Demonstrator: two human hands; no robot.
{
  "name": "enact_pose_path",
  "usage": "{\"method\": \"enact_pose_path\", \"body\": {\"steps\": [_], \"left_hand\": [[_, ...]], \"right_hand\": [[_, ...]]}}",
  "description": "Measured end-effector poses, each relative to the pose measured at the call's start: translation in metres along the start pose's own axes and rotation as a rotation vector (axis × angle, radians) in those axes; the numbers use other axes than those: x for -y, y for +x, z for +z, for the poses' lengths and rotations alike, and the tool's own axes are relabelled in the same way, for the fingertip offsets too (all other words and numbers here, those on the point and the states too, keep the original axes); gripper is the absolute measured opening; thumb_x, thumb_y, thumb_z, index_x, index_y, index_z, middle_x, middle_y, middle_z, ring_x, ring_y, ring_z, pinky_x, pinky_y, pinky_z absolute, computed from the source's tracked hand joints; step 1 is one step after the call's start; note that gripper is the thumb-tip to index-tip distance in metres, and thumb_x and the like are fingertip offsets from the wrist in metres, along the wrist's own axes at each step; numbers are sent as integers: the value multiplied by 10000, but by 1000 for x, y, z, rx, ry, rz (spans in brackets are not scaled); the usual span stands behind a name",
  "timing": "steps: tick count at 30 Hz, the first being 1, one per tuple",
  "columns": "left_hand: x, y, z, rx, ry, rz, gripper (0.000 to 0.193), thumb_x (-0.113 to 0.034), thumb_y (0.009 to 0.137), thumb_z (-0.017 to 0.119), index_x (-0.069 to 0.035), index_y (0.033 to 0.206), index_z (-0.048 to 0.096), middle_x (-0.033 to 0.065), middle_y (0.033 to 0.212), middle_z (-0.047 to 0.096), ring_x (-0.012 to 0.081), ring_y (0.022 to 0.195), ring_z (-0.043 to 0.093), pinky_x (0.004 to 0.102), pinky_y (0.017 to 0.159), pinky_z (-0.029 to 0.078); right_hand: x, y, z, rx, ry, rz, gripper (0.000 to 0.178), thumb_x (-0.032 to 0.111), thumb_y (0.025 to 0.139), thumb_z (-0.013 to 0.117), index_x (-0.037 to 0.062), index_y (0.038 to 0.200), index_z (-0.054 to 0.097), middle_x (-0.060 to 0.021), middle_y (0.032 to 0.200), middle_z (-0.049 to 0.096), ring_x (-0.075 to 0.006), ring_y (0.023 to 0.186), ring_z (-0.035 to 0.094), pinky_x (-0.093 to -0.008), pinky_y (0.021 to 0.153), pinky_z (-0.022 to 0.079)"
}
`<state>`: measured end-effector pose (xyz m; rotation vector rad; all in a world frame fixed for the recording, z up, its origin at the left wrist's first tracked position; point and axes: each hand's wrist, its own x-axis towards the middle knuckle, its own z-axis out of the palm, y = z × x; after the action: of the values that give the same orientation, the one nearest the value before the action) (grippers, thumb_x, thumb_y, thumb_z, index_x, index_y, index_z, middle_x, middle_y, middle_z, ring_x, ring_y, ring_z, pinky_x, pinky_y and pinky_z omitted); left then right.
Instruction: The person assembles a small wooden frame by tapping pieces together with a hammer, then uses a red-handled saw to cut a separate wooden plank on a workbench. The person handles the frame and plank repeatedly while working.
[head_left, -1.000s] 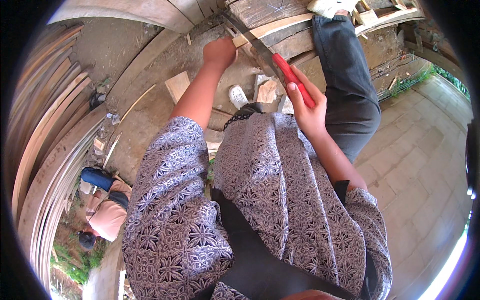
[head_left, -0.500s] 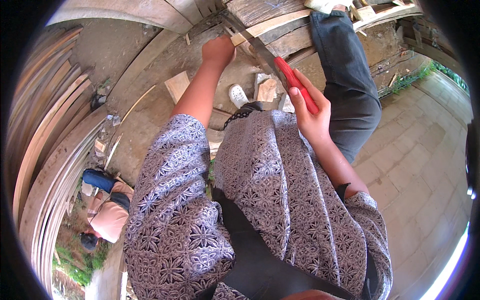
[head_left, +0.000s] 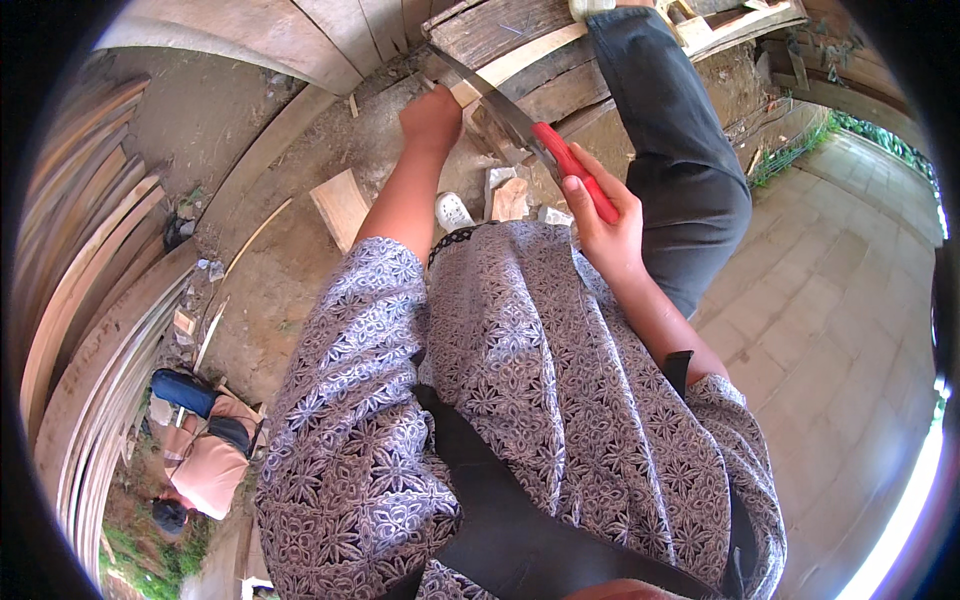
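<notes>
My right hand [head_left: 608,222] is wrapped round the red handle [head_left: 577,170] of a handsaw. The saw's metal blade [head_left: 495,98] slants up to the left and crosses a pale wooden strip [head_left: 535,52] near its left end. Just left of the blade, my left hand [head_left: 432,118] is closed on that end of the strip, its fingertips mostly hidden. The strip lies along dark, weathered timber [head_left: 505,30]. My right leg [head_left: 665,120] reaches up to the timber, with the foot at the strip's far part.
Below the saw are broken stone pieces [head_left: 508,198] and my white shoe [head_left: 453,210]. A wooden block [head_left: 340,205] lies left of my forearm. Long stacked planks [head_left: 95,300] line the left side. A person [head_left: 205,455] crouches at lower left. Paved ground [head_left: 815,300] extends right.
The whole view has shifted slightly, so the strip, timber and stones appear a little lower and further left. The saw lies at a slightly flatter slant. Both hands keep their grips.
</notes>
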<state>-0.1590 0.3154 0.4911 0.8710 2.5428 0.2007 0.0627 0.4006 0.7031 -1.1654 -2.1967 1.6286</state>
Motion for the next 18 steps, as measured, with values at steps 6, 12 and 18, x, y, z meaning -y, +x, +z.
{"method": "enact_pose_path", "body": {"steps": [6, 12, 18], "left_hand": [[9, -1, 1, 32, -42, 76, 233, -194, 871, 562, -15, 1006, 627, 239, 904, 716, 428, 837, 710, 535, 726, 570], [12, 0, -4, 74, -23, 91, 255, -210, 874, 555, -32, 1039, 632, 243, 905, 716, 437, 836, 706, 539, 725, 570], [12, -3, -4, 69, -52, 52, 261, -225, 882, 554, -27, 1039, 621, 243, 896, 716, 442, 830, 705, 542, 727, 570]], "right_hand": [[4, -6, -2, 14, 60, 9, 463, 245, 980, 664, -2, 1362, 578, -64, 967, 696, -62, 822, 592, -226, 742, 486], [12, -8, -7, 26, -29, 0, 441, 219, 982, 659, -5, 1355, 585, -59, 958, 699, -60, 825, 591, -220, 754, 479], [17, -5, -20, 53, -54, 10, 427, 204, 977, 662, -8, 1342, 595, -54, 899, 686, -48, 764, 569, -217, 700, 469]]}}
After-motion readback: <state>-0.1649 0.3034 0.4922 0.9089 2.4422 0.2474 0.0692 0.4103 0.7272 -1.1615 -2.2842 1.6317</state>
